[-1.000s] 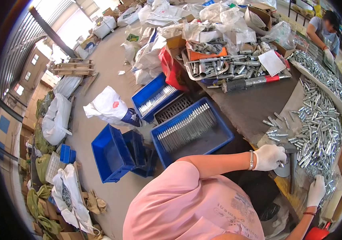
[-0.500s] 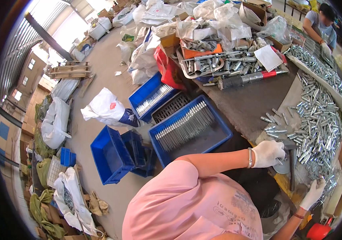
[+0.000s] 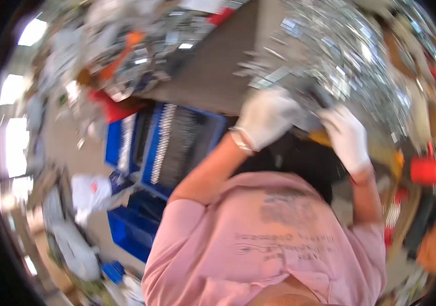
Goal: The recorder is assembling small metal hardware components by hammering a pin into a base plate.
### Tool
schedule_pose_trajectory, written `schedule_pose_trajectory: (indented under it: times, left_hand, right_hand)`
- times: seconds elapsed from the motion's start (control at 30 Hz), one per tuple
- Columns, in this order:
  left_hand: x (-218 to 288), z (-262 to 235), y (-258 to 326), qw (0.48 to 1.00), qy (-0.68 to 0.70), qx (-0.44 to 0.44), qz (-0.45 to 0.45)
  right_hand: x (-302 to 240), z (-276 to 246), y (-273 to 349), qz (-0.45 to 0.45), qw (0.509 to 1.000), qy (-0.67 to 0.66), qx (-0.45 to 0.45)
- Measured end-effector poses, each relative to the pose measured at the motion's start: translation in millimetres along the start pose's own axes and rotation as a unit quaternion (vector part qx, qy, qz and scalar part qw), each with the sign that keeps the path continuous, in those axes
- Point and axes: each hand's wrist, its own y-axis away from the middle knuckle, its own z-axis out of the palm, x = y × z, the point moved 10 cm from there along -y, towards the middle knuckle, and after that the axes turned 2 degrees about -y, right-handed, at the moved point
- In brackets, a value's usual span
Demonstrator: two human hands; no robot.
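Note:
The picture is heavily blurred by motion. My left hand (image 3: 266,120), in a white glove, is curled at the near edge of the workbench (image 3: 213,66) against a dark grey metal piece (image 3: 307,99). My right hand (image 3: 345,135), also gloved, sits just right of it, its fingertips touching the same piece. A heap of small silvery metal parts (image 3: 350,56) covers the bench beyond both hands. My pink shirt fills the lower middle of the view.
Blue crates of long metal rods (image 3: 177,137) stand on the floor left of the bench, with more blue crates (image 3: 131,229) nearer. A red bin (image 3: 111,104), white bags (image 3: 90,191) and a red cylinder (image 3: 425,171) at the right are also in view.
The view has swung and tilted sharply and turned blurry. My right hand has come up from below the bench edge to sit beside my left hand at the grey piece.

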Motion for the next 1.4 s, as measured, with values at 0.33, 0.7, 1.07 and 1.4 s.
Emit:
schedule_pose_trajectory:
  times: [0.33, 0.7, 1.07, 1.4]
  left_hand:
    - [-8.6, 26.7, -0.4, 0.992, 0.114, -0.027, -0.052]
    - [-10.2, 24.8, -2.6, 0.993, 0.102, -0.023, -0.046]
    - [-8.1, 26.4, 7.9, 0.993, 0.1, -0.016, -0.053]
    - [-6.1, 36.7, -5.7, 0.994, 0.086, -0.045, -0.041]
  right_hand:
    - [26.5, 26.1, 20.1, 0.006, 0.997, 0.076, 0.021]
    - [31.8, 36.5, 10.4, 0.002, 0.991, 0.123, -0.043]
    - [21.1, 41.1, 15.3, -0.041, 0.997, 0.051, 0.033]
    - [93.9, -24.7, 24.8, 0.135, 0.97, 0.194, 0.056]
